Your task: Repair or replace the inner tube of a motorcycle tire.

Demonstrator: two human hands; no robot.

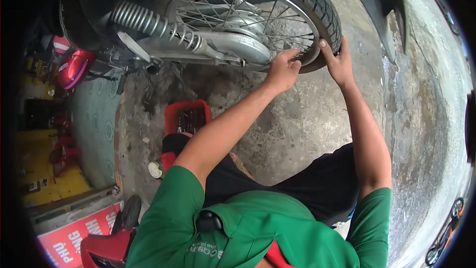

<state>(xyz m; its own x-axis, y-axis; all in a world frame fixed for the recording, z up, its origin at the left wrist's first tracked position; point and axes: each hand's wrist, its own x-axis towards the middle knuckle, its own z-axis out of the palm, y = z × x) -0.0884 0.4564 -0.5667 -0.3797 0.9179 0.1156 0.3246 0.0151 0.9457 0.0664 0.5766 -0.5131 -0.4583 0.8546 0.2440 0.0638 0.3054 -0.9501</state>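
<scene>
A motorcycle wheel with wire spokes and a black tyre (322, 7) stands in front of me at the top of the view. My right hand (339, 63) grips the tyre's lower right side, its thumb on the sidewall by the metal rim (311, 32) and its fingers round the tread. Beside it, my left hand (284, 72) is closed at the rim's lower edge, with index finger and thumb near the spokes. What lies between those fingers is too small to make out. Left of that hand are the silver chain case (233, 45) and a coil-spring shock absorber (151, 24).
A red bin (184, 106) of metal tools sits on the stained concrete floor (277, 134) near my left knee. A red helmet-like shape (75, 68) is at the left. A red sign (79, 235) lies lower left. Dark bodywork (377, 5) hangs right of the wheel.
</scene>
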